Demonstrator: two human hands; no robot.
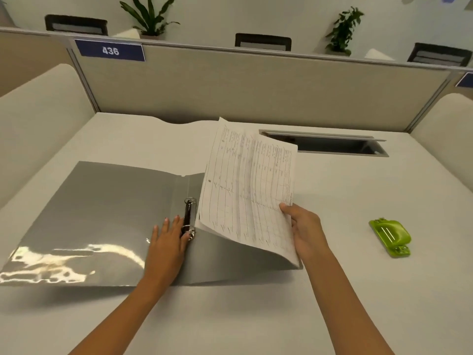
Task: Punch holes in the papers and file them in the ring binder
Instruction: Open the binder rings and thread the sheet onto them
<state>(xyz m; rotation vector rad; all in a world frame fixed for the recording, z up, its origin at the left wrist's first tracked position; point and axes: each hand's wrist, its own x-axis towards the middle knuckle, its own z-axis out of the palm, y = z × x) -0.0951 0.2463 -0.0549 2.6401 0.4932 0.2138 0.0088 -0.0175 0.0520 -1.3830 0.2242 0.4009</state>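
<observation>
Steadying binder (102, 213) w/ left hand (166, 242), laid flat on the inside cover just beside rings (189, 216), fingers (176, 222) straight and released, tips touching the ring mech. Prob. there to stop the cover sliding on the surface (358, 290), maybe also to work the mech; can't tell whether open or closed. Pinching papers (245, 190) at the near R edge w/ right hand (304, 226), thumb on top, fingers grasping from underneath, mostly hidden. Holding the stack tilted over the R cover, R side raised, L edge dipped down next to rings, apparently to line holes up w/ prongs. Spotting one punched hole (210, 180) near the L margin, so prob. punched already; not making out a second. Judging the step as threading onto rings: well along, not yet filed. Noting punch (390, 237) lying on the surface well off to the R, apart from both hands, out of the way and prob. done w/. Needing next: both holes over both prongs together, otherwise risking torn or buckled sheets, thin & floppy by the look.
</observation>
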